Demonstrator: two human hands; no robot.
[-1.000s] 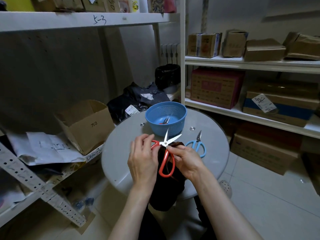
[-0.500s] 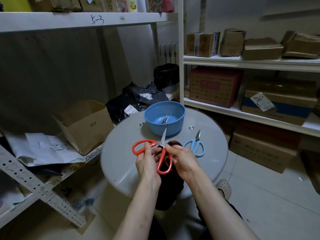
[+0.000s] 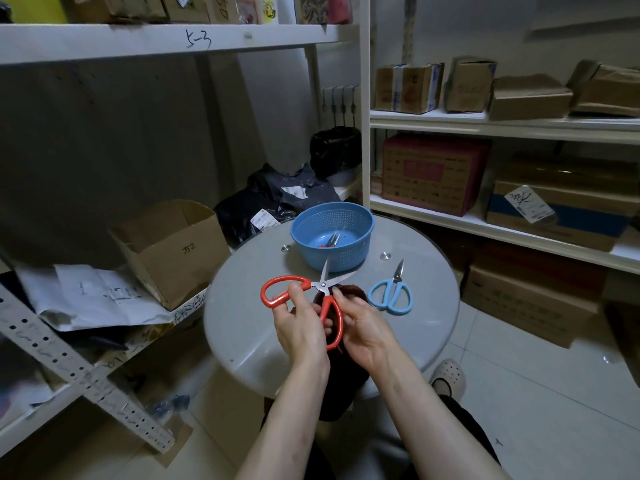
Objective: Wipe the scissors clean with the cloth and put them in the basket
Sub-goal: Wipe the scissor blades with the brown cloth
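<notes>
While left hand (image 3: 298, 329) grips red scissors (image 3: 322, 285) — blades splayed — right hand (image 3: 364, 328) pinches dark cloth (image 3: 354, 293)

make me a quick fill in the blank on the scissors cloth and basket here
1. The left hand holds the open scissors, whose handles are ____.
2. The right hand holds a dark ____ at their blades.
3. The loose scissors on the table have ____ handles.
4. Another pair lies in the blue ____.
Missing: red; cloth; blue; basket.
</notes>
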